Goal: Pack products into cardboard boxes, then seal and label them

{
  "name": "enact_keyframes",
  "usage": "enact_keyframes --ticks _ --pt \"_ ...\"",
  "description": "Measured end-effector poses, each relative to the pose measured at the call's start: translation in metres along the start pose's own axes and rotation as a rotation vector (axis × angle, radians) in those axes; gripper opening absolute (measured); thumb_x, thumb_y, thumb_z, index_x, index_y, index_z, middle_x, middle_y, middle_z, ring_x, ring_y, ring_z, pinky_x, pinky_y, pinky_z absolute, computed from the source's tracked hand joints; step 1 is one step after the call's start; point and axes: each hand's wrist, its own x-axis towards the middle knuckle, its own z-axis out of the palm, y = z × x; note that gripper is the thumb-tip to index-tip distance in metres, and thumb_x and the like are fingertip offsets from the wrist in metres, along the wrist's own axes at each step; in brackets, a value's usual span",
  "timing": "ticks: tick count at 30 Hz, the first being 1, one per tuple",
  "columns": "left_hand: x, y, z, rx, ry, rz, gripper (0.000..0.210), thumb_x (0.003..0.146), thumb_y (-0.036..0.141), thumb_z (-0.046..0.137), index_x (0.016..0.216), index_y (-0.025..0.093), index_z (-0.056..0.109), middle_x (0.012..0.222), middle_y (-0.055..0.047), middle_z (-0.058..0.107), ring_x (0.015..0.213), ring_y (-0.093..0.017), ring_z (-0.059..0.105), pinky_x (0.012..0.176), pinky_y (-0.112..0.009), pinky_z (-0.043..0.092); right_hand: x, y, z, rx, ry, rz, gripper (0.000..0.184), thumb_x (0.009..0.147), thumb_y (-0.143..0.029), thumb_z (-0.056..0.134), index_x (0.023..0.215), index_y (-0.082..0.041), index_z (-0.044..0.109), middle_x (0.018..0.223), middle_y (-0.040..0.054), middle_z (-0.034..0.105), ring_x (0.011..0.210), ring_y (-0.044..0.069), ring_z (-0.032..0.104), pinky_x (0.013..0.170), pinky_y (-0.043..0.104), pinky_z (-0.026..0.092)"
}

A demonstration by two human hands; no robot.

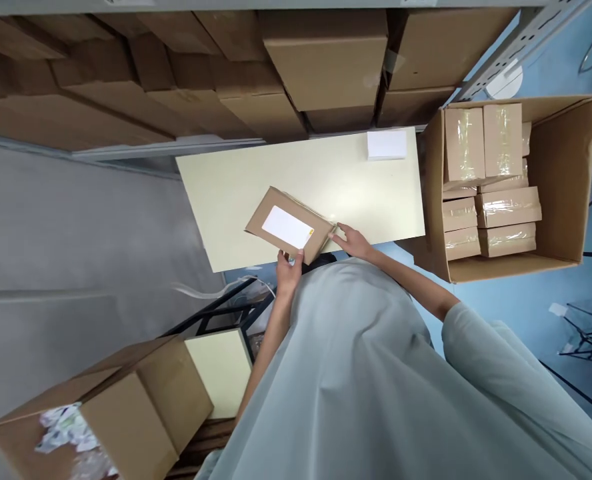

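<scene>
A small cardboard box (276, 207) with a white label (287, 227) on its upper face is tilted over the front part of the pale table (226, 200). My left hand (289, 270) grips its near edge, thumb on top and fingers partly hidden beneath. At the box's right end, my right hand (352, 241) has its fingers against the corner. Whether the right fingers pinch the box or only touch it is hard to make out. A stack of white labels (387, 144) lies at the table's back right.
A large open carton (563, 193) at the right holds several taped small boxes (509, 207). Shelves of cardboard boxes (326, 67) rise behind the table. Another open carton (131, 420) with crumpled plastic stands at lower left, near a black metal frame (216, 310).
</scene>
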Motion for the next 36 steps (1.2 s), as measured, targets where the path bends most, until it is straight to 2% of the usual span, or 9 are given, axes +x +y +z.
enact_keyframes --ticks 6,14,16,18,21,23,27,32,36 --pt "0.000 0.013 0.009 -0.105 0.015 0.007 0.049 0.096 0.044 0.070 0.137 0.020 0.058 0.142 -0.019 0.074 0.132 -0.030 0.073 0.119 -0.048 0.056 0.019 -0.018 0.001 -0.093 -0.021 -0.107 0.069 0.109 -0.068 0.059 0.151 -0.013 0.063 0.151 0.0200 0.072 0.134 0.032 0.072 0.115 0.040 0.055" --pt "-0.001 0.018 0.012 -0.117 0.009 0.021 0.047 0.096 0.038 0.068 0.138 0.018 0.057 0.141 -0.020 0.074 0.129 -0.028 0.074 0.116 -0.045 0.058 0.041 -0.023 -0.002 -0.085 -0.097 -0.169 0.061 0.104 -0.070 0.063 0.135 -0.016 0.066 0.135 0.0147 0.078 0.116 0.029 0.075 0.101 0.038 0.060" --pt "-0.002 0.019 0.014 -0.135 0.007 0.030 0.049 0.097 0.038 0.068 0.140 0.018 0.056 0.144 -0.020 0.073 0.132 -0.028 0.073 0.117 -0.045 0.058 0.047 -0.022 -0.003 -0.041 -0.129 -0.172 0.059 0.105 -0.066 0.064 0.137 -0.016 0.066 0.138 0.0136 0.078 0.118 0.028 0.076 0.105 0.037 0.060" --pt "-0.002 0.019 0.015 -0.167 0.005 0.014 0.051 0.097 0.037 0.069 0.143 0.019 0.056 0.148 -0.019 0.072 0.136 -0.028 0.071 0.118 -0.045 0.057 0.052 -0.020 -0.004 0.004 -0.161 -0.165 0.059 0.106 -0.060 0.065 0.145 -0.015 0.065 0.148 0.0145 0.074 0.130 0.028 0.074 0.114 0.037 0.057" --pt "0.000 0.020 0.016 -0.229 0.011 -0.037 0.051 0.095 0.033 0.073 0.142 0.019 0.057 0.148 -0.020 0.072 0.136 -0.030 0.072 0.118 -0.048 0.058 0.057 -0.018 -0.002 0.050 -0.167 -0.138 0.075 0.105 -0.055 0.068 0.164 -0.012 0.052 0.171 0.0178 0.056 0.154 0.029 0.060 0.129 0.038 0.047" --pt "0.002 0.020 0.016 -0.256 0.016 -0.057 0.053 0.093 0.031 0.077 0.141 0.018 0.058 0.145 -0.022 0.074 0.133 -0.032 0.074 0.116 -0.052 0.060 0.057 -0.018 -0.001 0.055 -0.153 -0.119 0.086 0.104 -0.055 0.068 0.173 -0.011 0.042 0.178 0.0186 0.046 0.162 0.029 0.052 0.133 0.040 0.042" --pt "0.008 0.022 0.015 -0.292 0.006 -0.067 0.054 0.091 0.028 0.080 0.139 0.017 0.059 0.143 -0.024 0.075 0.130 -0.033 0.077 0.115 -0.056 0.061 0.052 -0.025 -0.002 -0.002 -0.146 -0.117 0.079 0.108 -0.050 0.063 0.174 -0.011 0.042 0.177 0.0179 0.048 0.160 0.028 0.055 0.132 0.039 0.044" --pt "0.028 0.037 0.024 -0.314 -0.063 -0.035 0.046 0.091 0.026 0.081 0.132 0.017 0.062 0.140 -0.023 0.078 0.129 -0.031 0.078 0.115 -0.054 0.061 0.044 -0.043 -0.028 -0.190 -0.055 -0.224 0.066 0.111 -0.047 0.060 0.168 -0.016 0.048 0.169 0.0182 0.058 0.145 0.029 0.068 0.123 0.043 0.053" --pt "0.053 0.066 0.042 -0.298 -0.132 0.027 0.043 0.095 0.032 0.080 0.131 0.017 0.062 0.144 -0.022 0.076 0.137 -0.029 0.074 0.117 -0.050 0.059 0.044 -0.060 -0.058 -0.399 0.061 -0.374 0.065 0.114 -0.039 0.053 0.173 -0.015 0.041 0.178 0.0176 0.047 0.163 0.027 0.050 0.133 0.044 0.042"
